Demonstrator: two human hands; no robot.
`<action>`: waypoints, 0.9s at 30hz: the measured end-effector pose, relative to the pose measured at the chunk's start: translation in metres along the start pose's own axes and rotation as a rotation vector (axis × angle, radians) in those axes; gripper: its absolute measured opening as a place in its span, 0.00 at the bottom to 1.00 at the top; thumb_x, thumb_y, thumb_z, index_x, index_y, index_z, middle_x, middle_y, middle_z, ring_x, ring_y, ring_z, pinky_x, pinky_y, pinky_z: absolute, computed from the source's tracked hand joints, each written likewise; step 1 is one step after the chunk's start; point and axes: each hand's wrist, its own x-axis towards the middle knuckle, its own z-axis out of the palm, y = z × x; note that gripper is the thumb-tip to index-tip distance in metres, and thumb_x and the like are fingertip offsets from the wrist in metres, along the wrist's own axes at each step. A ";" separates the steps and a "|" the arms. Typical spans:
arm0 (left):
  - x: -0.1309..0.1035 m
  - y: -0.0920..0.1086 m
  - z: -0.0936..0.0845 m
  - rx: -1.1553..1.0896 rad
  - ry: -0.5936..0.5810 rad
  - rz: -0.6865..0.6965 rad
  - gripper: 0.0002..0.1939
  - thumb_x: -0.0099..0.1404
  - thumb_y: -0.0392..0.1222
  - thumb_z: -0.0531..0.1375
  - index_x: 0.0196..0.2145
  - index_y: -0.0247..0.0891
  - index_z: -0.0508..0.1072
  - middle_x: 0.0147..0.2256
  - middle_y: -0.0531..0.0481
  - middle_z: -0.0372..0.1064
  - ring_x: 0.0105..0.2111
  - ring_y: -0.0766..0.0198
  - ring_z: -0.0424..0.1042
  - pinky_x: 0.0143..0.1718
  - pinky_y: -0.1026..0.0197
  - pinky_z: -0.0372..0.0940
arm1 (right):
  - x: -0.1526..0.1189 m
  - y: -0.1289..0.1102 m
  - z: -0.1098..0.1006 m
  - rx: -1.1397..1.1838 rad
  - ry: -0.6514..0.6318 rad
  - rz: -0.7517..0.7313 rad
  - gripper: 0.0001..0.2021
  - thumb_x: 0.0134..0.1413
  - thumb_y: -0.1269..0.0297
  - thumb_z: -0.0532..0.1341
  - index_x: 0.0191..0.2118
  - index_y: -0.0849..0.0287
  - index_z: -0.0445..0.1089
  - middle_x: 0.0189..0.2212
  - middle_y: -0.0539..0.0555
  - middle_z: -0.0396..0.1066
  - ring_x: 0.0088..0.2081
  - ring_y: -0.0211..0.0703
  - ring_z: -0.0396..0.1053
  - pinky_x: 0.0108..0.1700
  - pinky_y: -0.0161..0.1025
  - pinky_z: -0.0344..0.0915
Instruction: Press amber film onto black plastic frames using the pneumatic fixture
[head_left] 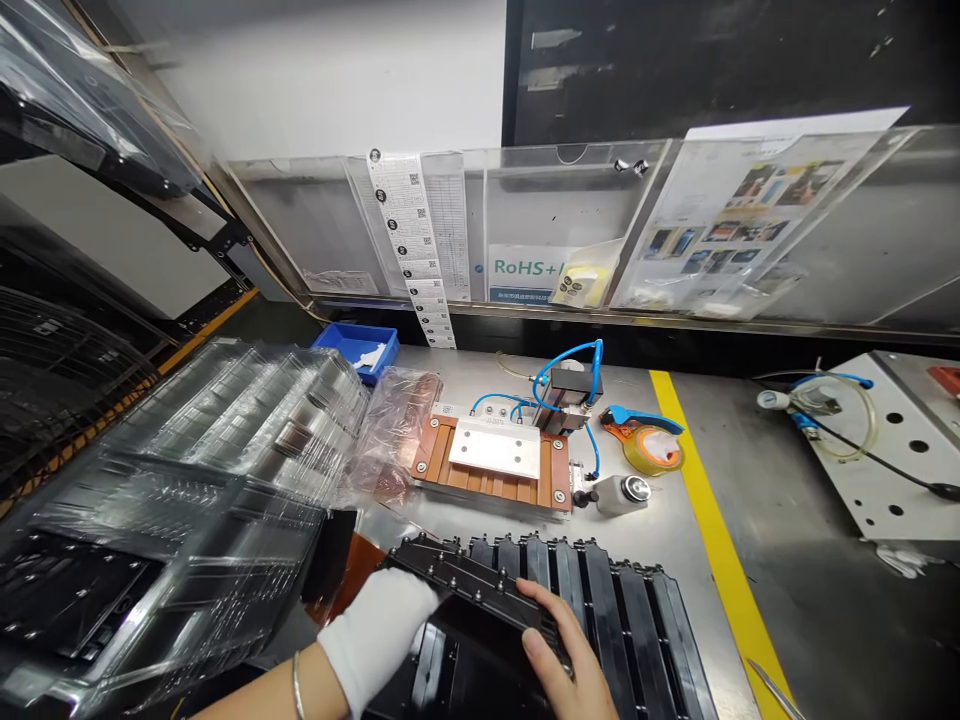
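Note:
My left hand (379, 632), in a white glove, grips the left end of a flat black part (469, 592) with small screws along its edge. My bare right hand (561, 655) holds the same part at its right side, fingers laid over the top. The part hovers tilted above a black slotted tray (637, 620) holding several upright black parts, at the near edge of the metal bench.
A copper-coloured fixture (491, 460) with a white plate and blue air hoses sits mid-bench. A tape dispenser (649, 440) lies to its right by a yellow floor line (705, 500). Stacked clear plastic trays (195, 480) fill the left. A blue bin (358, 348) stands behind them.

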 end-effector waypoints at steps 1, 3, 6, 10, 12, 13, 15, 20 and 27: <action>-0.002 -0.002 -0.002 0.073 -0.073 -0.055 0.13 0.51 0.23 0.61 0.33 0.35 0.79 0.30 0.41 0.79 0.30 0.51 0.79 0.35 0.53 0.73 | 0.000 -0.001 -0.001 -0.007 -0.015 0.013 0.29 0.50 0.35 0.58 0.50 0.49 0.73 0.52 0.53 0.73 0.55 0.54 0.69 0.53 0.40 0.68; -0.006 -0.001 -0.006 0.167 -0.153 -0.110 0.12 0.47 0.20 0.61 0.27 0.32 0.79 0.26 0.38 0.78 0.26 0.44 0.78 0.30 0.48 0.73 | 0.000 -0.002 -0.002 -0.001 -0.054 0.032 0.30 0.49 0.34 0.57 0.50 0.50 0.72 0.52 0.54 0.73 0.55 0.54 0.69 0.56 0.41 0.66; -0.012 0.010 -0.015 0.211 -0.164 -0.079 0.12 0.41 0.17 0.63 0.21 0.30 0.77 0.22 0.37 0.75 0.26 0.39 0.77 0.29 0.46 0.72 | 0.002 -0.003 0.001 0.027 -0.086 0.069 0.31 0.49 0.33 0.56 0.51 0.50 0.72 0.53 0.55 0.72 0.55 0.55 0.68 0.60 0.45 0.62; -0.015 0.022 -0.022 0.276 -0.079 -0.061 0.11 0.51 0.20 0.59 0.27 0.30 0.78 0.25 0.36 0.76 0.25 0.43 0.77 0.26 0.50 0.70 | 0.003 -0.001 0.008 0.103 -0.056 0.110 0.31 0.48 0.33 0.57 0.49 0.50 0.73 0.53 0.56 0.73 0.56 0.57 0.67 0.62 0.50 0.58; -0.013 0.027 -0.016 0.192 0.036 0.025 0.13 0.58 0.24 0.58 0.39 0.33 0.77 0.35 0.35 0.78 0.30 0.48 0.79 0.27 0.55 0.71 | 0.002 0.000 0.012 0.142 -0.044 0.105 0.31 0.48 0.33 0.58 0.48 0.50 0.74 0.52 0.56 0.74 0.56 0.58 0.67 0.62 0.50 0.59; -0.012 0.030 -0.011 0.135 0.102 0.079 0.14 0.61 0.27 0.58 0.43 0.35 0.76 0.39 0.37 0.78 0.32 0.50 0.79 0.29 0.57 0.71 | 0.002 0.001 0.015 0.151 -0.040 0.097 0.31 0.47 0.33 0.59 0.48 0.51 0.74 0.51 0.56 0.74 0.55 0.57 0.68 0.61 0.50 0.60; -0.009 0.036 0.002 0.037 0.197 0.162 0.13 0.64 0.32 0.57 0.45 0.39 0.74 0.40 0.42 0.79 0.34 0.54 0.79 0.30 0.61 0.71 | 0.002 0.001 0.019 0.153 -0.044 0.086 0.31 0.46 0.32 0.59 0.47 0.51 0.75 0.50 0.56 0.75 0.55 0.57 0.68 0.61 0.50 0.60; -0.009 0.048 0.008 -0.120 0.278 0.277 0.09 0.66 0.34 0.55 0.39 0.40 0.75 0.35 0.45 0.78 0.36 0.58 0.78 0.38 0.61 0.72 | 0.002 -0.004 0.021 0.163 -0.124 0.073 0.32 0.46 0.31 0.58 0.46 0.51 0.75 0.50 0.57 0.75 0.54 0.58 0.68 0.61 0.51 0.59; -0.053 0.028 -0.033 -0.613 0.186 0.431 0.11 0.70 0.44 0.54 0.41 0.41 0.75 0.41 0.49 0.77 0.41 0.63 0.75 0.45 0.56 0.71 | -0.005 -0.014 0.017 0.201 -0.170 0.035 0.29 0.47 0.33 0.59 0.47 0.49 0.75 0.49 0.54 0.76 0.51 0.55 0.71 0.54 0.44 0.66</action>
